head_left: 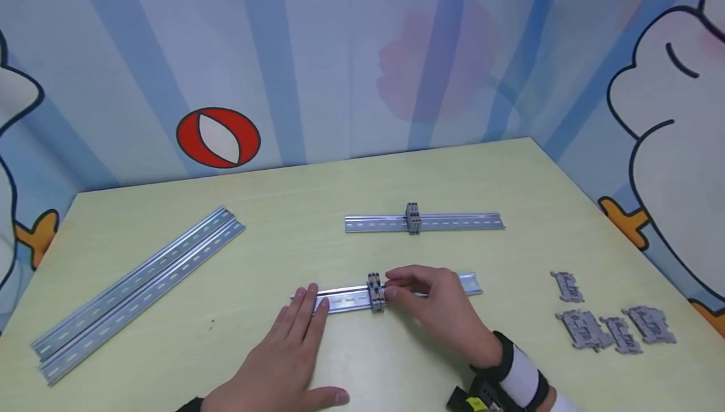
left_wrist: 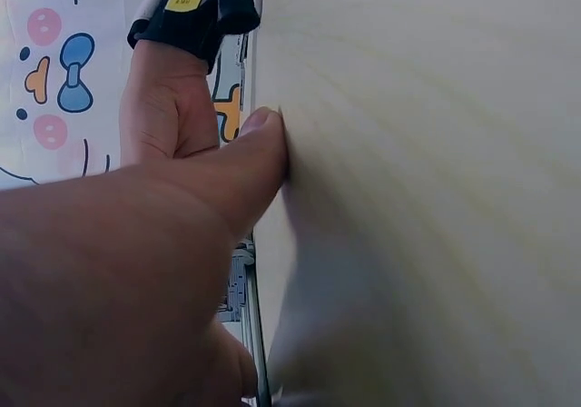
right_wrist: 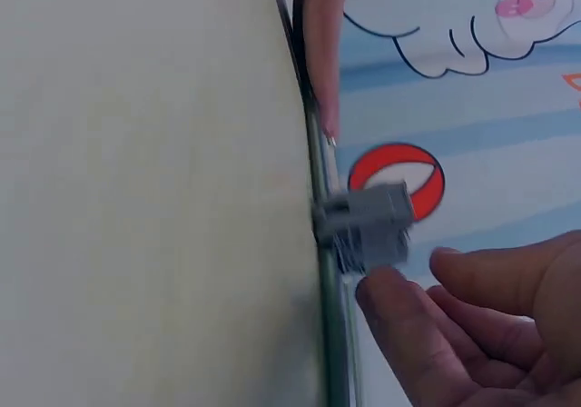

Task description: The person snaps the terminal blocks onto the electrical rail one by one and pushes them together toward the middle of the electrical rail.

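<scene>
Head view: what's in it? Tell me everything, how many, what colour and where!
Table: one, pale yellow-green, underneath
Backdrop: one, blue-striped, behind and beside
Ball picture: one, red-and-white, backdrop's left
Cartoon figures: two, white, both sides
Paired rails: two, silvery, left
Back rail: one, silvery, far middle
Front rail: one, silvery, near middle
Block clusters: two, grey, on back and front rails
Loose pieces: four or more, grey, right; some may overlap
Strap with device: one, black and white, right wrist
Left hand: one, front rail's left end
Right hand: one, beside the front cluster

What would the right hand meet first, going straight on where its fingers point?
The right hand would likely meet the block on the near rail; whether they already touch is unclear.
</scene>
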A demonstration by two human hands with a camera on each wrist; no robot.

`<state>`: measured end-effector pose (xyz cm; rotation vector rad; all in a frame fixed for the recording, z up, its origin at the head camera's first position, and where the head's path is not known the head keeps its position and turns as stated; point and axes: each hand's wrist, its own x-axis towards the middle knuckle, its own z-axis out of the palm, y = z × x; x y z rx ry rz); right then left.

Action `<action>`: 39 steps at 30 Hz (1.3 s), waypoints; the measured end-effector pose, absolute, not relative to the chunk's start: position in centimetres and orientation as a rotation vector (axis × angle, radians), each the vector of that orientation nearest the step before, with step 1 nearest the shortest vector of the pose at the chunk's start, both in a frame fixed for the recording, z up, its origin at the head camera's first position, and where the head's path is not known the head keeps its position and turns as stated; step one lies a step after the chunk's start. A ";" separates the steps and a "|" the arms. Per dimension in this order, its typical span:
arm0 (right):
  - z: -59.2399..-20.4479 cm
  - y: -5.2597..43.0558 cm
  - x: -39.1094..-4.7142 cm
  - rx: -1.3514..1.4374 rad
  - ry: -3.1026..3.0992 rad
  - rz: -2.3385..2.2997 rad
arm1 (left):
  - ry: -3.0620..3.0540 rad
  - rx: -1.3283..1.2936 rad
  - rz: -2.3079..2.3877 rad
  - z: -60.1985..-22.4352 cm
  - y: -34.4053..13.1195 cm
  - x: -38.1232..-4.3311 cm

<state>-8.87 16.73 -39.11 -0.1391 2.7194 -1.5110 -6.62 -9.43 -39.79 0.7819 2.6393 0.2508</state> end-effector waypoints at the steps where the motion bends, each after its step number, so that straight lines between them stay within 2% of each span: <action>1: -38.9 17.3 -9.0 -0.146 2.735 -1.486 | 2.635 0.779 0.253 -39.7 -9.4 -6.6; 8: -37.5 23.3 -9.8 -0.103 2.938 -1.161 | 2.678 0.838 0.223 -39.3 -9.7 -6.7; 15: -36.9 27.3 -9.9 -0.016 2.838 -0.879 | 2.643 0.765 0.284 -39.2 -9.5 -7.3; 27: -37.8 28.1 -10.2 -0.107 2.881 -0.828 | 2.696 0.750 0.456 -39.0 -10.4 -7.7; 33: -37.9 28.2 -10.5 0.050 2.934 -0.863 | 2.682 0.769 0.407 -39.4 -9.9 -8.5; 39: -38.6 29.0 -10.6 0.157 2.978 -0.934 | 2.672 0.825 0.380 -40.0 -8.4 -10.7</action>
